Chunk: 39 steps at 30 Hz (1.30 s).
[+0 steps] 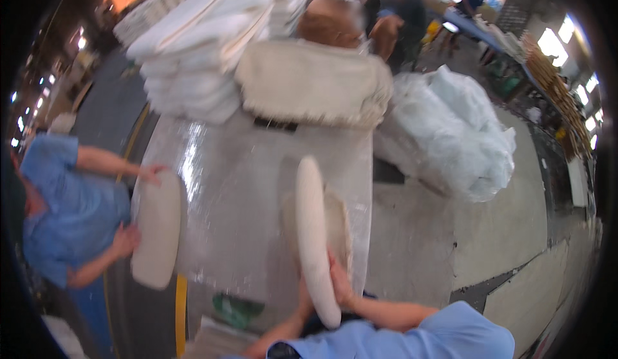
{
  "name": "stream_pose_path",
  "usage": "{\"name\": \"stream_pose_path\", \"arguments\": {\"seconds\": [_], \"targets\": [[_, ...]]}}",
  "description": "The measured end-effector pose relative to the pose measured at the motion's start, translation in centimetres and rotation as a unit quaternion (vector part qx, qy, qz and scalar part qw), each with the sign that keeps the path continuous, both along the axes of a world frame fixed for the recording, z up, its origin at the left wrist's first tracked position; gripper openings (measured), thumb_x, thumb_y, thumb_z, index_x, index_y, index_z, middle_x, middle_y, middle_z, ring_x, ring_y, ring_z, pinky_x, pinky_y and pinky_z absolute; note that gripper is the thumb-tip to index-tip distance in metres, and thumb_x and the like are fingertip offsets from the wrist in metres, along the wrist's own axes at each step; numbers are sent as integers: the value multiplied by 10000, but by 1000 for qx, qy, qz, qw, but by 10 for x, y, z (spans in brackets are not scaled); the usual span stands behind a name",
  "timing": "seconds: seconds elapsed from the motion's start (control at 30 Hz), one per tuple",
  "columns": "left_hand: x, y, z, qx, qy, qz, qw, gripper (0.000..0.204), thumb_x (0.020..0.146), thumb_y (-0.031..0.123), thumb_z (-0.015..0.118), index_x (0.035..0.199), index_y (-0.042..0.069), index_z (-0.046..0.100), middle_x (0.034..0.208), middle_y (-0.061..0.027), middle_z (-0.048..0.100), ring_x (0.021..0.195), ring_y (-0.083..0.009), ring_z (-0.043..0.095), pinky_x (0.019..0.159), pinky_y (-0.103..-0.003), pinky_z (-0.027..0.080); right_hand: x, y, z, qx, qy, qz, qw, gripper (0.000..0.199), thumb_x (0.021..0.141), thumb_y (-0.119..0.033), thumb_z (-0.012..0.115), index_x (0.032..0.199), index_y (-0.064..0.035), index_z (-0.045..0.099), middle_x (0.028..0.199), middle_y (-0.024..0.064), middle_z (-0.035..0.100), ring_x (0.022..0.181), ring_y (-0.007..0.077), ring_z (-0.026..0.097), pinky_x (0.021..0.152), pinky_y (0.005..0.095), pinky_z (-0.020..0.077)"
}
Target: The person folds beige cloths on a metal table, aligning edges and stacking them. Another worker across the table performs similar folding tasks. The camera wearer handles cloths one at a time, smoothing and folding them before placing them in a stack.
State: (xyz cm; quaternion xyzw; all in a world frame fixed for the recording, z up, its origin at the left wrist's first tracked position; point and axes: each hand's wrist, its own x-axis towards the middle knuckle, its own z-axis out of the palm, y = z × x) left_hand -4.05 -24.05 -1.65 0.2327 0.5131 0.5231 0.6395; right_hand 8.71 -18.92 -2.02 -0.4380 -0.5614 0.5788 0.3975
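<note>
A long cream pillow (311, 237) stands on its edge over the table, its narrow side turned up and its near end close to my body. Against its right face, near the lower end, lies my right hand (340, 280), fingers pressed to it. On the other side my left hand (305, 300) grips the pillow, with most of its fingers hidden behind it. Under and beside the pillow, a flat beige piece with a rough edge (339, 224) rests on the table; the pillow covers part of it.
The shiny grey table (238, 230) carries white folded stacks (193, 56) and a thick beige bundle (315, 82) at its far end. At left, a co-worker (77, 204) handles another cream pillow (158, 230). A translucent plastic bag (450, 134) bulges at right; green plastic (237, 310) lies near the front.
</note>
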Motion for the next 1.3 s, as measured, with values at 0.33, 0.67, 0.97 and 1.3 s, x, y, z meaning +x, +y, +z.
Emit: {"name": "stream_pose_path", "arguments": {"seconds": [0.33, 0.67, 0.97, 1.3], "targets": [[15, -13, 112, 18, 396, -100, 912, 1119, 930, 368, 771, 1654, -76, 43, 1570, -285, 456, 1468, -374, 456, 1205, -415, 374, -8, 141, 32, 72, 29, -85, 993, 548, 1122, -247, 456, 1607, -3, 386, 1644, 171, 432, 1537, 271, 374, 1270, 373, 252], [-93, -38, 129, 98, 392, -182, 896, 864, 895, 231, 766, 1613, 8, 338, 1458, -234, 591, 1340, -343, 596, 1149, -416, 436, -20, 241, 91, -2, 20, -134, 991, 352, 1028, -345, 672, 837, -49, 658, 734, -42, 542, 693, 75, 476, 632, 283, 386], [-106, -104, 107, -72, 420, 117, 897, 270, 1053, 144, 611, 1250, -18, 696, 1313, -188, 703, 1174, -271, 687, 1008, -392, 527, 97, 38, 77, -132, -27, -275, 952, 223, 994, -232, 715, 924, -53, 602, 925, 39, 647, 837, 109, 595, 756, 278, 481], [-111, -156, 60, -330, 274, -52, 902, 834, 1056, 406, 601, 1602, -128, 265, 1586, -336, 434, 1515, -412, 404, 1230, -386, 327, 133, 97, 131, -406, -265, 151, 862, 747, 1023, -340, 654, 1565, 87, 368, 1506, 261, 523, 1353, 337, 557, 1103, 461, 468]]}}
